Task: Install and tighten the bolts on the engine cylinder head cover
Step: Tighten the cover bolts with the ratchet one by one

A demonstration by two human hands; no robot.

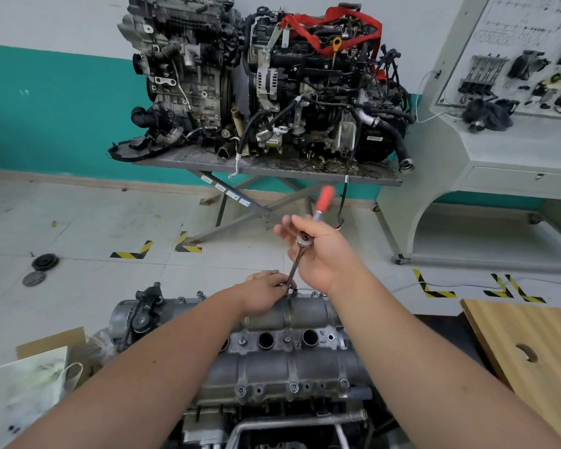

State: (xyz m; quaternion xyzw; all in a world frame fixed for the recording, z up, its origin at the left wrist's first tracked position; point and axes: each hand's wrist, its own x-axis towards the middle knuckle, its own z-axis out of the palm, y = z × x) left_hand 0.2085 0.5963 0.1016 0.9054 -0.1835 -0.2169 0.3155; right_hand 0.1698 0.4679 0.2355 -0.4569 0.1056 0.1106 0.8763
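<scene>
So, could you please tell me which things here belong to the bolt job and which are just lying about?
In use:
ratchet in right hand
extension bar, steadied by left hand
cover
bolts

Lying about:
engines
wooden board
discs
bag

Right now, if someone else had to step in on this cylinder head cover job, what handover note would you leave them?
Right hand: grips the ratchet at its head, red handle pointing away.
Left hand: fingers pinch the extension's lower end at a far-edge bolt.
Cylinder head cover: directly in front of you; bolts sit along the near edge and centre row.
Done: those bolts are in place; tightness cannot be told.
Left: tighten the far-edge bolt, then check the rest.
</scene>
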